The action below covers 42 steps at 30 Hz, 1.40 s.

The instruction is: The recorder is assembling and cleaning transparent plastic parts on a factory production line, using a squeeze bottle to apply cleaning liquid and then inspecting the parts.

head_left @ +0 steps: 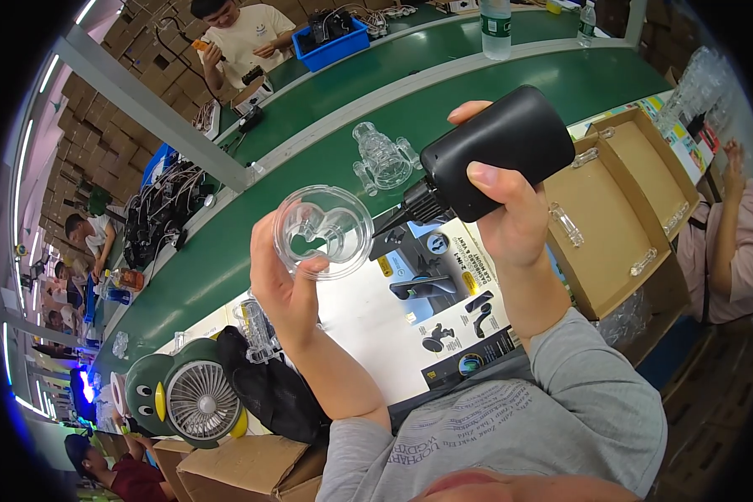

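My left hand (286, 289) grips a clear plastic part (353, 219) with a round, flared rim, its open end toward me. In my right hand (510, 205) is a black squeeze bottle (510, 138), tilted so that its narrow nozzle (391, 222) points down-left at the part's rim. The tip is at or very close to the rim; I cannot tell whether it touches. Just beyond my hands, a clear figure-shaped plastic piece (383, 157) lies on the green bench (309, 163). A printed sheet (427, 309) is spread out below my hands.
Cardboard trays (611, 205) holding small clear tubes (566, 226) stand at the right, near another person. At the lower left are a green penguin-shaped fan (202, 402), a black cloth (268, 393) and an open carton (243, 468). Across the bench stands a blue bin (335, 52).
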Available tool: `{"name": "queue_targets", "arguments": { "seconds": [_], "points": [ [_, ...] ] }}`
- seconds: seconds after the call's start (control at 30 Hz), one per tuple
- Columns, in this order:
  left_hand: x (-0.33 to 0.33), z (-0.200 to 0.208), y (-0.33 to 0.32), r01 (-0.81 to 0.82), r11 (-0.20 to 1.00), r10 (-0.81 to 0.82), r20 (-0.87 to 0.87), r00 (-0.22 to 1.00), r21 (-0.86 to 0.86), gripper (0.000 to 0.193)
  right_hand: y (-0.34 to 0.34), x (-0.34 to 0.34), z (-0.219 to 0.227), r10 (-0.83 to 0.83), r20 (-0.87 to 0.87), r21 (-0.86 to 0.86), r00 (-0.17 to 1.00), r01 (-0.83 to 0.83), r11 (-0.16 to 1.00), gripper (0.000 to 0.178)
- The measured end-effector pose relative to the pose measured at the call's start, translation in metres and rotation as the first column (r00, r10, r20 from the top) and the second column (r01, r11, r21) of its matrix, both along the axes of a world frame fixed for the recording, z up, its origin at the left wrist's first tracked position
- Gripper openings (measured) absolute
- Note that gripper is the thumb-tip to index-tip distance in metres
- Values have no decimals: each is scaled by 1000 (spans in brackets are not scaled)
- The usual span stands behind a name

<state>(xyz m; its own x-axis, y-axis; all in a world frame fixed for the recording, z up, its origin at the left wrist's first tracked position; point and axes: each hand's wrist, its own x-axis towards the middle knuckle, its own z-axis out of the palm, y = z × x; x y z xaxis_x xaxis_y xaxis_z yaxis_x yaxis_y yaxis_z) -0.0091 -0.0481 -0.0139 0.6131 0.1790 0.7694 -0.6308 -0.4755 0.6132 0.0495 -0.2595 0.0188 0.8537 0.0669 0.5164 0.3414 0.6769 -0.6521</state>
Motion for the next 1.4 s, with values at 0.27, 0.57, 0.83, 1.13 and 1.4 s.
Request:
{"name": "queue_targets", "arguments": {
  "seconds": [0.27,0.57,0.83,1.13,1.4],
  "points": [
    [-1,5,-5,43,998,-44,0,999,-43,47,1,0,1,41,-31,0,999,-41,999,43],
    [-3,4,-3,78,997,-77,-39,996,22,51,-1,1,2,14,-11,12,1000,-13,1000,41],
    [-4,2,-2,107,993,-100,-118,988,50,61,-1,2,3,-15,8,28,1000,14,1000,40],
    [-7,-2,-2,203,975,-214,-141,967,-90,58,1,3,1,-23,-9,28,1000,23,999,42],
    [3,7,9,28,914,24,124,992,-404,42,40,24,-27,8,382,-456,924,181,872,44]
  ]
}}
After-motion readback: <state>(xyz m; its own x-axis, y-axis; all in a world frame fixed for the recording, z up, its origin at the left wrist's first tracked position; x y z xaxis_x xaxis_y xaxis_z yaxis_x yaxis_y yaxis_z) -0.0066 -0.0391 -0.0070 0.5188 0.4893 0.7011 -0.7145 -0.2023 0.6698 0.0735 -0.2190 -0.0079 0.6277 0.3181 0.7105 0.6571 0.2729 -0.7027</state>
